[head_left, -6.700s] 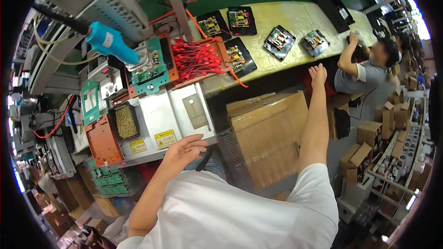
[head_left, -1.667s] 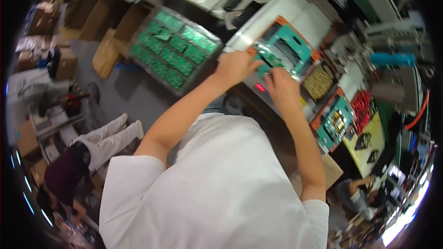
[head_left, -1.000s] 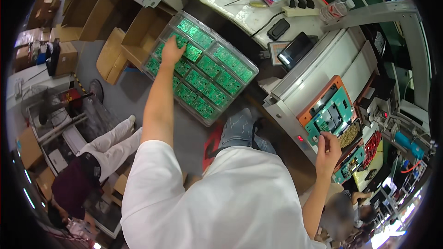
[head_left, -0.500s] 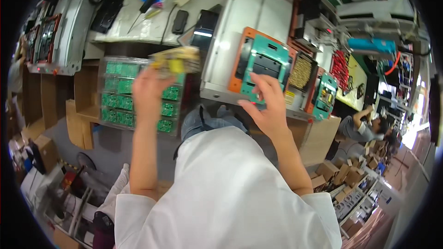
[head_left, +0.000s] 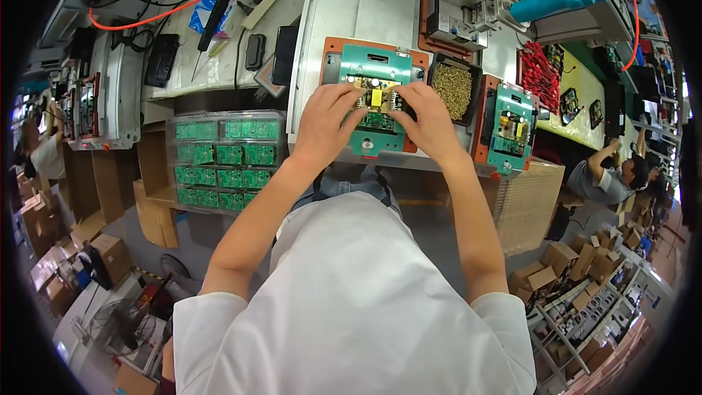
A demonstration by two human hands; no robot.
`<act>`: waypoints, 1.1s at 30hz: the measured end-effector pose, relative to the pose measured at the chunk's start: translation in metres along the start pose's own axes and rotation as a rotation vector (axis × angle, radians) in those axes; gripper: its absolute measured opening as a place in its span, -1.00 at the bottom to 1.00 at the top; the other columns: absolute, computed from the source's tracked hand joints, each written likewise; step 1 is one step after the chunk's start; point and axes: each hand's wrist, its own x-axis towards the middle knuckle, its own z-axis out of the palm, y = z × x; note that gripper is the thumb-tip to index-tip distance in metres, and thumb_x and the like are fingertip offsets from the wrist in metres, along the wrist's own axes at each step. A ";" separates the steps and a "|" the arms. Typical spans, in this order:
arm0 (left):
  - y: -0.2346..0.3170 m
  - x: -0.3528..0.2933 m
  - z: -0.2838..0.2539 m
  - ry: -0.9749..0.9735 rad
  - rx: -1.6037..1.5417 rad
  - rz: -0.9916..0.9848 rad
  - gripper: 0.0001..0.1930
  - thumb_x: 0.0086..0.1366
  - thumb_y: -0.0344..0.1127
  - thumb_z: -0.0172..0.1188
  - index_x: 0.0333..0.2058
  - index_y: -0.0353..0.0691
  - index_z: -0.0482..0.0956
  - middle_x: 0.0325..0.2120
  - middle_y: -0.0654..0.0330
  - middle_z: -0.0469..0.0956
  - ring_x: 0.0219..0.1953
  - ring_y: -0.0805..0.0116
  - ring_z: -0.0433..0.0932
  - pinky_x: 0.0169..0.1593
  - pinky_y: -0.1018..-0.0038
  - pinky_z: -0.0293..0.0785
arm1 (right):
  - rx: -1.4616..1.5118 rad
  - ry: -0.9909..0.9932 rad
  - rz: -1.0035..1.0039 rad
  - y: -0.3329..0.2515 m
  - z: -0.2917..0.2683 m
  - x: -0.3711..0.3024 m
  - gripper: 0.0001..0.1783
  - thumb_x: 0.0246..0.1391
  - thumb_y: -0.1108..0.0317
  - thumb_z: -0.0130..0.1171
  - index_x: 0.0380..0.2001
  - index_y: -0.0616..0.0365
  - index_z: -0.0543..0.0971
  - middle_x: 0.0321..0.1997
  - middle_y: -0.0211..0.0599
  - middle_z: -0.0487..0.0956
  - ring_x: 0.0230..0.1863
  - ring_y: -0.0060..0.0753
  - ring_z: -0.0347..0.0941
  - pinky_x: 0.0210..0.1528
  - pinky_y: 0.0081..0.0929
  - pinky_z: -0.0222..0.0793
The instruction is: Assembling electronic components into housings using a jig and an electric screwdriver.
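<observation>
A circuit board [head_left: 376, 99] with a yellow transformer and upright components sits in the opening of a teal fixture plate [head_left: 369, 58] on an orange base [head_left: 333, 47]. My left hand [head_left: 327, 121] pinches the board's left side. From the right, my right hand [head_left: 431, 118] grips its opposite side, thumb and fingers curled in. The fingertips partly cover the board's edges. Just right of my right hand stands a dark tray of small brass-coloured parts [head_left: 453, 90].
A second teal fixture [head_left: 510, 128] holding a board stands farther right, near red parts [head_left: 540, 69]. A clear tray of green boards [head_left: 227, 153] lies left, below the bench edge. A blue cylindrical tool [head_left: 559, 0] hangs upper right. Co-workers are at both sides.
My left hand has brought the circuit board right, from above the clear tray onto the teal fixture. My right hand has closed on the board's other side. The view has shifted.
</observation>
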 end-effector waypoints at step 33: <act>-0.054 -0.111 -0.034 0.102 -0.165 -0.551 -0.67 0.43 -0.33 -0.02 -0.31 -0.37 0.71 0.23 0.05 0.39 0.11 0.10 0.44 0.16 0.28 0.34 | 0.180 0.390 0.381 -0.004 -0.035 -0.076 -0.79 0.17 0.58 0.17 -0.12 0.27 0.61 -0.25 -0.37 0.55 -0.31 -0.61 0.46 -0.25 -0.64 0.38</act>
